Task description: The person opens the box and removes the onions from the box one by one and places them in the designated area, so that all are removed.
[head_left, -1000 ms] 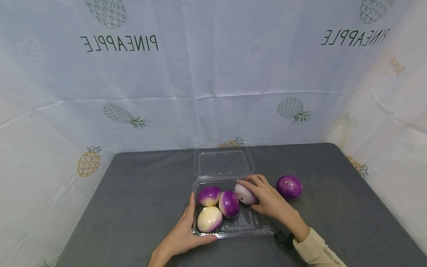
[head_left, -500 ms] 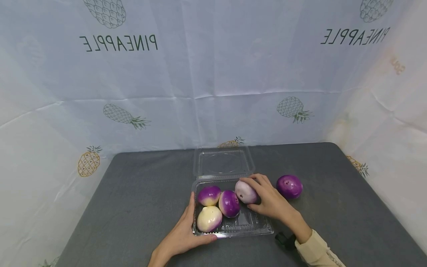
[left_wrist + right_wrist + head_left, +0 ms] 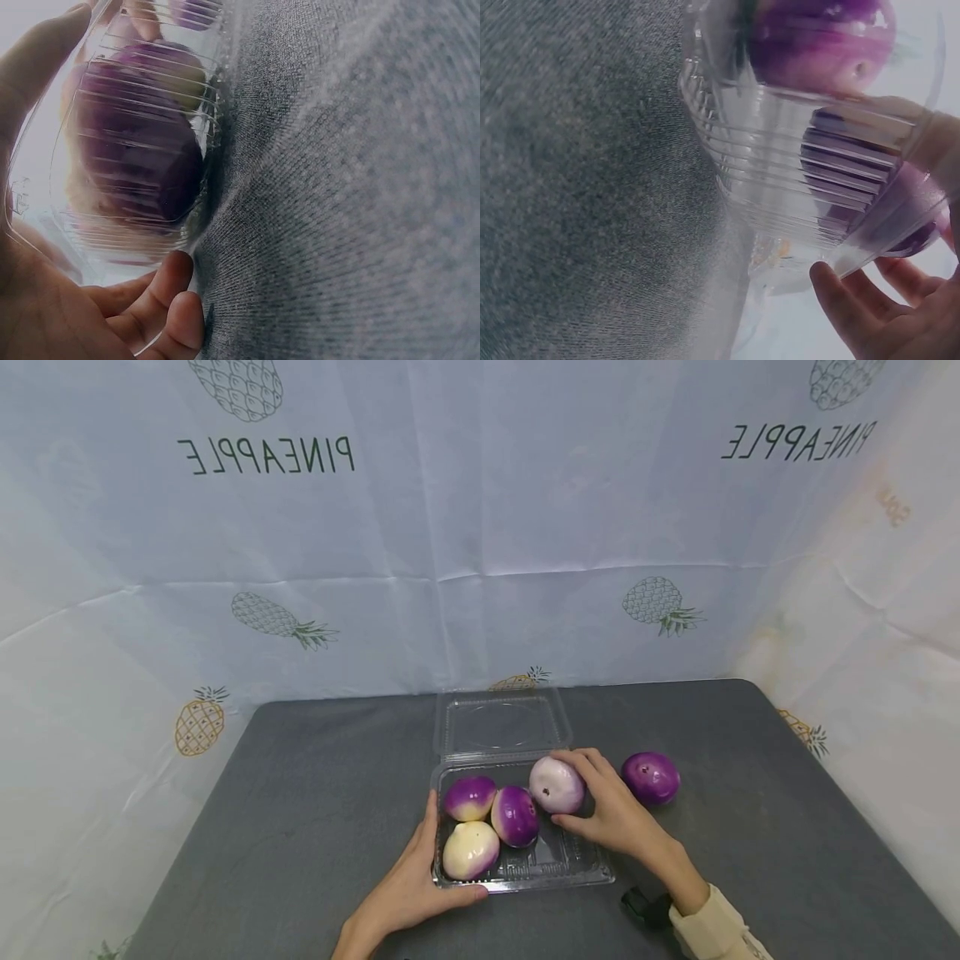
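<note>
A clear plastic clamshell box lies with its lid folded back. My left hand holds its front left corner, fingers along the left wall and thumb over the rim. Inside sit glossy, turnip-like vegetables: a purple-and-cream one, a mostly cream one and a deep purple one. My right hand grips a pale lilac one in the back right of the box, fingers behind it and thumb in front. The right wrist view shows it partly through the ribbed wall.
A dark purple turnip-like vegetable rests on the grey tabletop, right of the box and just beyond my right hand. A pineapple-print curtain hangs behind the table's back edge. A black strap shows at my right wrist.
My right hand has turned the pale lilac vegetable so its dark spot faces more toward me, and shifted it slightly right and back. My left hand and the box have stayed put.
</note>
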`<state>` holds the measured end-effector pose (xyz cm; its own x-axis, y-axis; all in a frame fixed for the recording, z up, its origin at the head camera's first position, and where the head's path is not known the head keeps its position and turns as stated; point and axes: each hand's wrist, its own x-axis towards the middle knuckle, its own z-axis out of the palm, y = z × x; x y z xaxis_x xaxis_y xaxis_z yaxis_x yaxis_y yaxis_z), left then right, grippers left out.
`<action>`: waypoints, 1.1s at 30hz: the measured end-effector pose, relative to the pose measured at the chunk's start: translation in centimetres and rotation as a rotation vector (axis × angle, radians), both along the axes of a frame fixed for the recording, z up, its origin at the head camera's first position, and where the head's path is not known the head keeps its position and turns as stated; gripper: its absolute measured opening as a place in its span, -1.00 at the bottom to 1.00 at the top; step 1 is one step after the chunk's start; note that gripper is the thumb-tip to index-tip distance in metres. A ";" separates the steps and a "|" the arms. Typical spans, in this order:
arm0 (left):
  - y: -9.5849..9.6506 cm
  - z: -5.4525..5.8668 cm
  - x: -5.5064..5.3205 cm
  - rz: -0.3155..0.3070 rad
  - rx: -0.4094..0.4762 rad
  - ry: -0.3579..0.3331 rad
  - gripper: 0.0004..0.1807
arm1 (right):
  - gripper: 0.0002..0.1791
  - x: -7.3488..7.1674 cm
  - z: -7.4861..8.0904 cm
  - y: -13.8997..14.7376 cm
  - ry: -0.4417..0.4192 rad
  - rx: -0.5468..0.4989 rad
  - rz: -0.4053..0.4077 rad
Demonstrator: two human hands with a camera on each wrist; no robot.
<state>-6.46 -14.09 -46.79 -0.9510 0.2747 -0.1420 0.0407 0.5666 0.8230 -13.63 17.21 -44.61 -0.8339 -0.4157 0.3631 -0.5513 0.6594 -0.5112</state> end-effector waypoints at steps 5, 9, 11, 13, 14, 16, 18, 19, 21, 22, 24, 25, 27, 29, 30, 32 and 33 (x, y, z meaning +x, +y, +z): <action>0.0 0.0 0.0 0.001 -0.001 0.002 0.57 | -0.06 0.1 0.1 0.1 0.013 -0.028 -0.004; 0.0 0.0 -0.1 -0.001 -0.004 0.006 0.57 | -0.06 0.2 0.1 0.2 0.015 -0.037 -0.015; 0.0 0.0 -0.2 -0.002 -0.003 0.005 0.56 | -0.05 0.2 0.1 0.3 0.016 -0.041 -0.019; 0.0 0.0 -0.2 -0.002 -0.002 0.003 0.56 | -0.04 0.3 0.1 0.3 0.018 -0.044 -0.021; 0.0 0.0 -0.2 -0.002 -0.002 0.002 0.56 | -0.04 0.3 0.1 0.3 0.020 -0.044 -0.021; 0.0 0.0 -0.2 -0.002 -0.003 -0.002 0.56 | -0.03 0.3 0.1 0.3 0.022 -0.044 -0.024; 0.0 0.1 -0.2 -0.001 -0.005 -0.002 0.56 | -0.03 0.3 0.1 0.3 0.024 -0.044 -0.025; 0.0 0.1 -0.2 -0.002 -0.006 -0.002 0.56 | -0.03 0.3 0.1 0.3 0.026 -0.045 -0.027; 0.0 0.1 -0.2 -0.003 -0.008 -0.002 0.56 | -0.03 0.4 0.2 0.4 0.025 -0.047 -0.029; 0.0 0.1 -0.1 -0.004 -0.008 -0.003 0.56 | -0.03 0.4 0.2 0.4 0.025 -0.047 -0.032; 0.0 0.1 -0.1 -0.005 -0.008 -0.002 0.56 | -0.03 0.5 0.2 0.4 0.023 -0.046 -0.038; 0.0 0.1 -0.1 -0.005 -0.008 -0.002 0.56 | -0.03 0.5 0.3 0.4 0.022 -0.046 -0.040; -0.1 0.1 -0.1 -0.005 -0.009 -0.001 0.56 | -0.03 0.6 0.3 0.5 0.024 -0.045 -0.047; -0.1 0.0 0.0 -0.004 -0.008 0.000 0.56 | -0.03 0.6 0.3 0.6 0.033 -0.043 -0.052; -0.1 0.0 0.0 -0.003 -0.007 -0.002 0.57 | -0.03 0.7 0.3 0.6 0.037 -0.044 -0.055; -0.1 -0.1 0.0 0.000 -0.004 -0.006 0.57 | -0.03 0.8 0.3 0.7 0.047 -0.042 -0.062; -0.1 -0.2 0.0 0.001 -0.003 -0.008 0.57 | -0.04 0.9 0.4 0.7 0.049 -0.042 -0.064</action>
